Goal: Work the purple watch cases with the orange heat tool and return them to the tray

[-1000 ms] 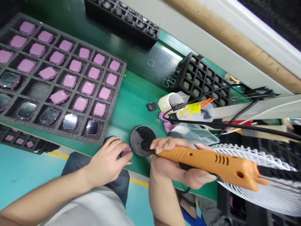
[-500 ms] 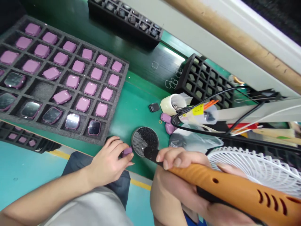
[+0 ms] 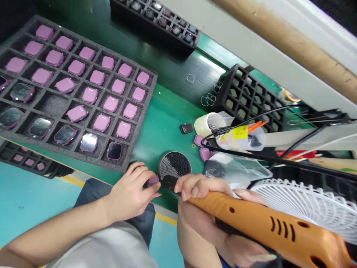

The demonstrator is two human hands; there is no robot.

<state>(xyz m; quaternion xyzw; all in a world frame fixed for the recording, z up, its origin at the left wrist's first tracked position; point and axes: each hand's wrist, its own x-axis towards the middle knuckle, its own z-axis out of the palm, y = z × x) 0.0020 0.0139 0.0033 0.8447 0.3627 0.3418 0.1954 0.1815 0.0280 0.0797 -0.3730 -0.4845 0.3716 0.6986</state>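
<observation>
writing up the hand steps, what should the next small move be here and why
Probably ease the black tip of the orange plastic handheld tool toward the small purple casing: the left hand grips that casing beside the round grey-and-black textured disc, and the right hand holds the tool with its tip close by.

Turquoise floor with a yellow stripe shows lower left; a green table spans the middle; a pale beam slants upper right.
</observation>
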